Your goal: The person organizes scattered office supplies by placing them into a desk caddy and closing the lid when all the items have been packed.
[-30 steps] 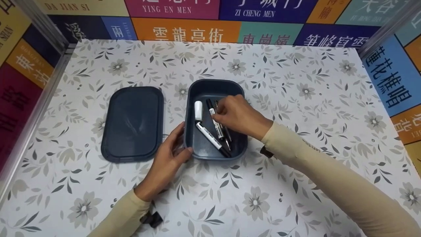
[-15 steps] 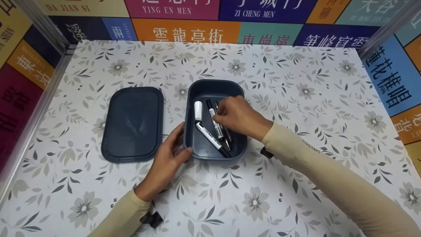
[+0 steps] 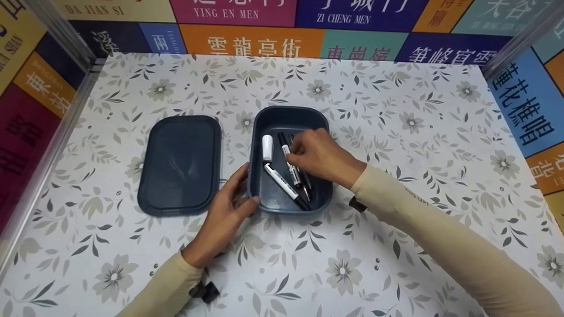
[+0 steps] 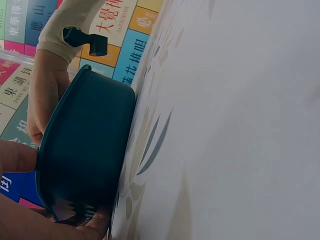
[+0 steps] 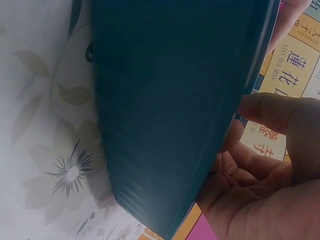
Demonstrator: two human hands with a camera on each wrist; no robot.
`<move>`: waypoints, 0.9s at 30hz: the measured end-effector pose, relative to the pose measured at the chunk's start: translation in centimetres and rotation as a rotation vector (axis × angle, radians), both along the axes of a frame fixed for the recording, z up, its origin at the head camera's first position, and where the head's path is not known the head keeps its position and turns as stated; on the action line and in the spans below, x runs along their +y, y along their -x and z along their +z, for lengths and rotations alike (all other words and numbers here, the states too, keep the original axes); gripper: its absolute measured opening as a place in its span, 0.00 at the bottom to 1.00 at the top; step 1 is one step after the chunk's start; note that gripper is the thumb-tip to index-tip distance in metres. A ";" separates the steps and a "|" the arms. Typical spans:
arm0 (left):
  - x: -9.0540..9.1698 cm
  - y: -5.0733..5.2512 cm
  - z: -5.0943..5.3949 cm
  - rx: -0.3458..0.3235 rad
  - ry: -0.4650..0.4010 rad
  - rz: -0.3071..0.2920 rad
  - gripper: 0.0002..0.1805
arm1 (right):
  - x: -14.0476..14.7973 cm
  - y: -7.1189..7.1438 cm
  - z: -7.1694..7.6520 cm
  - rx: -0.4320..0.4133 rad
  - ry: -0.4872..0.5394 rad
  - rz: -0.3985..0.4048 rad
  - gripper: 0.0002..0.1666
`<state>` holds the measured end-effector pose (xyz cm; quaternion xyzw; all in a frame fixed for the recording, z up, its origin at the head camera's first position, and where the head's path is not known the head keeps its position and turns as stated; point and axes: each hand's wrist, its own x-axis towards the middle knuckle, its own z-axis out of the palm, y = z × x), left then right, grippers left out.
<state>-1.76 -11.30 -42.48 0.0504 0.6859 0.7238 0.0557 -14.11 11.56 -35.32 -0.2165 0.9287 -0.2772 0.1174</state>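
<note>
A dark blue rectangular box (image 3: pixel 291 203) stands uncovered on the table. Against its left side and near corner rests my left hand (image 3: pixel 227 211), the thumb at the corner and fingers along the wall. My right hand (image 3: pixel 321 154) reaches over the right rim with curled fingers; its fingertips are hidden, so whether it pinches a pen cannot be told. Beneath and beside it lie a white-and-black marker (image 3: pixel 291 165) and slim metal-tipped pens (image 3: pixel 307 193). Another marker (image 3: pixel 282 181) slants across the left of the box, below a short white cylinder (image 3: pixel 267 148).
A dark blue lid (image 3: pixel 183 165) lies flat to the left of the box. The table (image 3: pixel 396 246) has a floral cover. Colourful panels with lettering (image 3: pixel 251 42) stand along the back and sides.
Both hands, the box and the pens look the same throughout. Only the camera view has shifted very slightly.
</note>
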 end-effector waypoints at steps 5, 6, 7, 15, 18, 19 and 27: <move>0.0 0.0 0.1 -0.004 0.005 0.000 0.44 | 0.0 0.1 0.3 0.024 0.012 0.005 0.11; 0.1 0.0 0.1 -0.006 0.008 0.001 0.44 | -0.1 0.1 0.3 0.031 0.015 0.007 0.11; 0.1 0.0 0.1 -0.009 0.010 0.001 0.44 | -0.1 0.0 0.4 0.038 0.020 0.008 0.11; 0.0 0.1 0.3 -0.020 0.027 0.002 0.42 | -0.3 -0.4 1.5 0.085 0.110 -0.027 0.12; -0.2 0.1 0.5 -0.033 0.038 0.011 0.40 | -0.7 -1.0 2.2 0.096 0.150 -0.035 0.13; -0.3 0.1 0.6 -0.038 0.044 0.017 0.39 | -0.9 -1.2 2.4 0.100 0.161 -0.034 0.13; -1.0 0.2 1.0 -0.002 0.062 0.073 0.35 | -2.6 -3.0 3.5 0.101 0.239 -0.017 0.11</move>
